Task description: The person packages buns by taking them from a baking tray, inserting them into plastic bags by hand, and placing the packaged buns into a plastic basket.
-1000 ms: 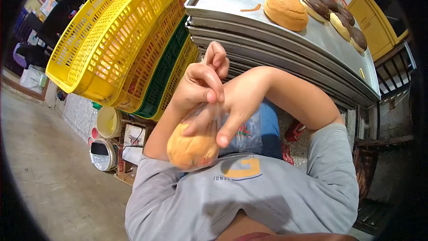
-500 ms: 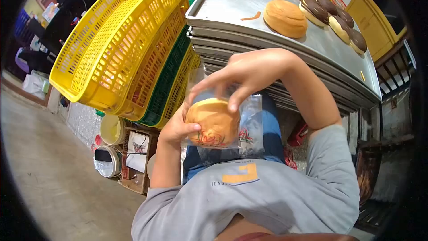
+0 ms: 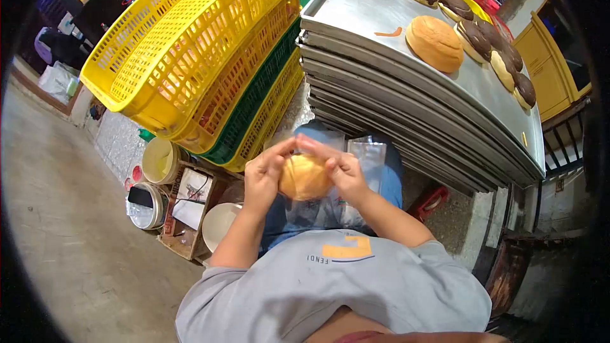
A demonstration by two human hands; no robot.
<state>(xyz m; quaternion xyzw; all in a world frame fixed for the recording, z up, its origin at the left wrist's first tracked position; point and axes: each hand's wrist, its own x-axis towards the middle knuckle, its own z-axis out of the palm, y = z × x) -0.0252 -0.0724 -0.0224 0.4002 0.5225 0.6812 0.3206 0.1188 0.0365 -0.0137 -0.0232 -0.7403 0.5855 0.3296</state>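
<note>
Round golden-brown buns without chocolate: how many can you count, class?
2: one bun between left hand and right hand, another on the top silver metal tray; others may be hidden.

The round golden bread bun [image 3: 305, 179] is contrasting with blue denim trousers [image 3: 392, 174]. A long yellow plastic crate [image 3: 206, 38] is showing a latticed pattern; a grey fabric T-shirt [image 3: 254, 289] is bearing an angular orange print [image 3: 346, 252].

The middle of the scene is brightly lit, and light is reflected by the metal tray [image 3: 372, 9]. A shadow is cast on the grey shirt [image 3: 330, 282]. The fingertips [image 3: 311, 145] are blurred; the borders are curved and darkened.
</note>
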